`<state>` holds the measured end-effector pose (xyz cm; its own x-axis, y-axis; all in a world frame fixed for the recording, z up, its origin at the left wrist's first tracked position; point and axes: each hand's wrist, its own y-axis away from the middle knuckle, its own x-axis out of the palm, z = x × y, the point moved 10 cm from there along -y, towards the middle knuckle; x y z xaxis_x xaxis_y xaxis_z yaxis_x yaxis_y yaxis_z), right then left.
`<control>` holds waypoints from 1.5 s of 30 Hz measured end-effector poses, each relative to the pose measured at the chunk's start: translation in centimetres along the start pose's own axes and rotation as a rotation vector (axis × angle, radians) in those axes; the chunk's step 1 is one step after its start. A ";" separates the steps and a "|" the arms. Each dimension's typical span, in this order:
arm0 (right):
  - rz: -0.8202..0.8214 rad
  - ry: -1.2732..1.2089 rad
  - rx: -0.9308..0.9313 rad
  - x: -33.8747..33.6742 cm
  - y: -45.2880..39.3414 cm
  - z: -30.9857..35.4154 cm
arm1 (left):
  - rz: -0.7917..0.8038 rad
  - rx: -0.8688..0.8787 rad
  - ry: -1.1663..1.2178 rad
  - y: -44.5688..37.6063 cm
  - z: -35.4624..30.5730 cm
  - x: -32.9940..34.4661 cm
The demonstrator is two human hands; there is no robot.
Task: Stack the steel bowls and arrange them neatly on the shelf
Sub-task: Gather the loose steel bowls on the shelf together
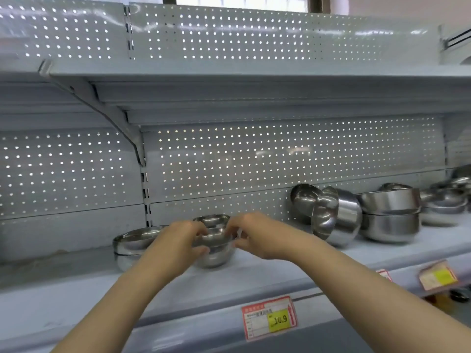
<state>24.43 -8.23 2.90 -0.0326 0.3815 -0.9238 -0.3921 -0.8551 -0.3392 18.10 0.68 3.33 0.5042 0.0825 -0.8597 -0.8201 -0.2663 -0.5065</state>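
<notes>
Currently, both hands reach forward to a small stack of bowls (pixel 214 244) standing on the shelf (pixel 76 284), near its front edge and roughly at the centre of the view. The left hand (pixel 178 240) curls around the left side of the stack, fingers on the upper rim and thumb lower against the wall. The right hand (pixel 257 234) curls around the right side in mirror fashion, fingertips touching the rim. Both hands grip the stack between them; neither is flat or fully closed. The stack shows at least two nested bowls, the top one sitting upright and slightly raised above the lower one.

Just to the left of it, partly behind the left wrist, stands a wider pair of bowls (pixel 135 244), nested and upright, touching the shelf. Well apart to the right, two bowls on edge (pixel 328 212) lean with their openings facing left, one overlapping the other. Beside them stands a stack of larger bowls (pixel 390 215), upright. Further bowls at the far right edge (pixel 446 197) are blurred.

A perforated back panel (pixel 254 159) rises behind the shelf. A red and yellow price tag (pixel 270 318) hangs on the front rail, and a second tag (pixel 437 276) sits tilted further right.
</notes>
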 end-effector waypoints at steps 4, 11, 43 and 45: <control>-0.069 0.132 -0.009 -6.0 2.9 -3.3 | -0.014 -0.006 0.113 -0.9 -5.2 -0.1; 0.039 0.538 0.042 -11.4 5.9 -11.8 | 0.132 -0.029 0.420 -4.9 -16.0 4.7; -0.133 0.014 0.084 -4.7 -6.3 -17.3 | 0.160 -0.449 0.042 -16.6 -9.0 6.8; -0.110 0.001 0.123 -3.3 -7.6 -18.3 | 0.157 -0.430 0.006 -16.9 -8.6 8.4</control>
<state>44.34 -9.41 5.29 0.0178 0.4695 -0.8827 -0.5028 -0.7589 -0.4138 38.52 -2.41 5.30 0.3853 0.0045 -0.9228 -0.7001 -0.6500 -0.2955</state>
